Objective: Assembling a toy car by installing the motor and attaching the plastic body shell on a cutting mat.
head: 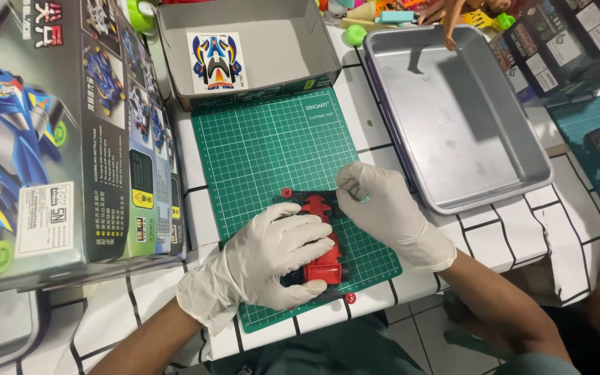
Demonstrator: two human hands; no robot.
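A red and black toy car chassis (319,239) lies on a green cutting mat (272,146) in front of me. My left hand (269,260), in a white glove, is wrapped over the car and holds it down. My right hand (383,208), also gloved, has its fingertips pinched together at the car's far right corner; whether it holds a small part I cannot tell. Two small red round parts lie on the mat, one (286,192) at the car's far end and one (350,298) at its near end.
An open grey cardboard tray (314,42) with a sticker sheet (217,61) sits behind the mat. A metal baking tray (522,160) stands to the right. A large printed model-car box (57,132) fills the left. Toys and dark boxes crowd the far right.
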